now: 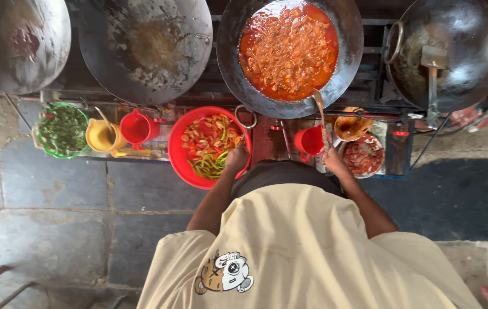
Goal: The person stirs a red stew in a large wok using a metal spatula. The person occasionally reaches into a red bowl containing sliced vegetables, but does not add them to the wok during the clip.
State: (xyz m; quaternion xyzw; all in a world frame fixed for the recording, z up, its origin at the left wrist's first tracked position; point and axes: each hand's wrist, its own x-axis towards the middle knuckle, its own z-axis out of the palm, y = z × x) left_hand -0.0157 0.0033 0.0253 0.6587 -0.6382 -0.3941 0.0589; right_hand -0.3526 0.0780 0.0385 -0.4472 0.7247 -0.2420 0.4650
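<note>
At 12 o'clock: wok [244,86] of red curry. Right hand [333,161] clenched on ladle [319,111], bowl end at wok rim for stirring. Left hand [237,158] reaches red basin [178,163] of cut vegetables at 10 o'clock; grip unclear.

The person wears a loose, pale beige short-sleeved shirt, its back creased in soft folds, with a small cartoon print low on the left side: a grey and tan figure outlined in black. Above the collar shows a dark cap; both forearms are bare
</note>
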